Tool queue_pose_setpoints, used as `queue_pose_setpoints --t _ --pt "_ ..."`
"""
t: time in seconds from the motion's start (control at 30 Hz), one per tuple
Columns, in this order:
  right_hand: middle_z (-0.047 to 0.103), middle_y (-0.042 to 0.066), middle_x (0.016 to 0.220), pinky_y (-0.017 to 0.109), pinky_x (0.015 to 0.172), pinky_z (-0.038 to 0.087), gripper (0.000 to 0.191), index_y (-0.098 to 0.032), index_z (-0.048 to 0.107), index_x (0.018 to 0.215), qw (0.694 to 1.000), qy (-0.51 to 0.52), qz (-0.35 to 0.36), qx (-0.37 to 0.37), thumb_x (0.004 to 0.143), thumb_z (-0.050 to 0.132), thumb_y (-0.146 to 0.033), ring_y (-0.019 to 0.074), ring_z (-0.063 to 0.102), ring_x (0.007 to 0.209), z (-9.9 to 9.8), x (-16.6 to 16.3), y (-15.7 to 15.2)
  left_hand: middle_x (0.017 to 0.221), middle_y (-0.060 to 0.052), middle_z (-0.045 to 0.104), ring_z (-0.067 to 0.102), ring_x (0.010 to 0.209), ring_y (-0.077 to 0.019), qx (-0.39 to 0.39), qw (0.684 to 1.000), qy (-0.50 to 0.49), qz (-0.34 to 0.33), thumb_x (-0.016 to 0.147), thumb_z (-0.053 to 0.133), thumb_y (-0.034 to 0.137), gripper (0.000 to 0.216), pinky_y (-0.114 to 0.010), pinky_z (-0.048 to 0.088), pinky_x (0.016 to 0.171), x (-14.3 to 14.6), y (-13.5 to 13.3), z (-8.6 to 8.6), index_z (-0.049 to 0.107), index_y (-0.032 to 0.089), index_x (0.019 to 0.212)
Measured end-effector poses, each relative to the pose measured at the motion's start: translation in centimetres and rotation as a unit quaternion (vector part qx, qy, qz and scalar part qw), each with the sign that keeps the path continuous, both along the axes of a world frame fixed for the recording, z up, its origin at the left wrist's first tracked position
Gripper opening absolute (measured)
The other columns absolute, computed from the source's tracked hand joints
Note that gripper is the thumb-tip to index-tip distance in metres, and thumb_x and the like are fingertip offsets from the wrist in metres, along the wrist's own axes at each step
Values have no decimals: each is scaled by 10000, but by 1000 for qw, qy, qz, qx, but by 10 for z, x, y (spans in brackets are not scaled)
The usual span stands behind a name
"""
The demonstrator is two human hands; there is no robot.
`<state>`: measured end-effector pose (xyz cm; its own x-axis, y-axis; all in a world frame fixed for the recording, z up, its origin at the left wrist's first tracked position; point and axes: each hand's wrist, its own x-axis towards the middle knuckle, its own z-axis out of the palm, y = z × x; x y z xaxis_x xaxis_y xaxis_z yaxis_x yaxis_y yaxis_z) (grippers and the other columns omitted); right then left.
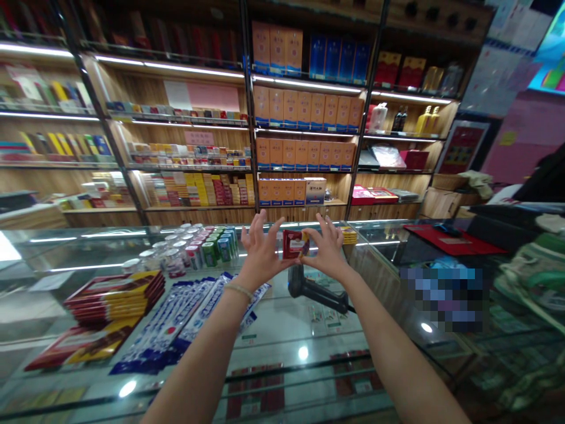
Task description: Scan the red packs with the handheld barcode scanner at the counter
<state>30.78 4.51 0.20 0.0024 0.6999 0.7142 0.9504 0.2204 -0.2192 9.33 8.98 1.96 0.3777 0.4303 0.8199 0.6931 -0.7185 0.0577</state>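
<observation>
Both my hands are raised above a glass counter (282,335), holding one small red pack (295,244) between them. My left hand (260,247) pinches the pack's left side, with its other fingers spread upward. My right hand (327,247) pinches the right side, its fingers also fanned up. A black barcode scanner (315,290) lies on the glass just below the pack.
Red and yellow cartons (115,294) and blue-white cartons (185,321) lie on the counter at left, with small cans (198,247) behind. Shelves of orange boxes (304,109) fill the back wall. A red mat (454,241) and a green bag (529,277) sit at right.
</observation>
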Motion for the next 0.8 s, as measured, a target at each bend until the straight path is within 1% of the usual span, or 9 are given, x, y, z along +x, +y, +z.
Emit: queue_pose_setpoints --t 0.07,0.1,0.17,0.27,0.33,0.4,0.57,0.67,0.8 --pt "239 147 1731 722 1207 145 620 -273 623 1309 999 -21 -26 7 782 799 -546 413 166 1592 0 1 0 1693 -275 209 189 1583 -453 -12 1000 -18 7 646 815 780 1236 -674 124 1237 -1 3 0 295 232 1624" --pt "245 154 1728 727 1209 132 608 -262 627 1290 999 -31 -39 9 788 794 -561 415 166 1590 1 2 -1 1692 -276 215 189 1584 -449 -16 1000 -17 10 646 824 768 1252 -675 126 1238 -2 4 0 272 230 1633" --pt "259 164 1722 732 1213 111 587 -247 627 1262 997 -48 -58 10 800 784 -574 414 165 1588 2 4 -1 1706 -250 202 175 1592 -443 -15 1000 0 15 668 851 706 1177 -679 112 1242 -3 3 2 315 270 1621" --pt "271 170 1716 729 1223 84 578 -234 617 1252 996 -61 -62 14 806 779 -564 405 162 1592 3 7 -2 1726 -200 189 170 1595 -440 -2 999 32 26 708 876 598 973 -682 65 1250 -5 0 4 464 330 1548" --pt "269 168 1717 723 1231 67 561 -229 613 1248 996 -66 -57 22 812 772 -546 394 158 1596 3 8 -3 1727 -191 206 186 1592 -439 5 999 43 32 718 885 547 865 -686 56 1251 -5 -2 4 548 330 1485" --pt "265 163 1719 712 1240 53 538 -228 612 1242 996 -68 -55 29 819 760 -524 381 149 1600 2 8 -2 1717 -200 238 205 1588 -434 13 998 52 40 710 898 515 804 -692 64 1250 -5 -2 4 601 311 1428" --pt "249 157 1724 702 1244 38 542 -235 595 1292 995 -78 -51 34 843 733 -504 364 110 1611 2 14 -2 1697 -220 297 245 1580 -422 33 994 83 69 687 921 448 738 -703 58 1251 -6 -1 5 647 266 1347" --pt "236 152 1729 710 1242 30 570 -242 585 1322 995 -85 -50 33 842 741 -509 370 83 1616 2 20 -3 1705 -200 295 250 1580 -421 32 993 86 80 698 904 419 701 -707 48 1251 -7 0 6 652 274 1336" --pt "230 145 1733 712 1244 16 584 -253 577 1344 995 -90 -46 28 843 746 -502 368 90 1616 1 27 -2 1711 -185 292 238 1586 -418 25 992 92 86 721 872 407 689 -712 38 1248 -7 3 7 643 296 1361"
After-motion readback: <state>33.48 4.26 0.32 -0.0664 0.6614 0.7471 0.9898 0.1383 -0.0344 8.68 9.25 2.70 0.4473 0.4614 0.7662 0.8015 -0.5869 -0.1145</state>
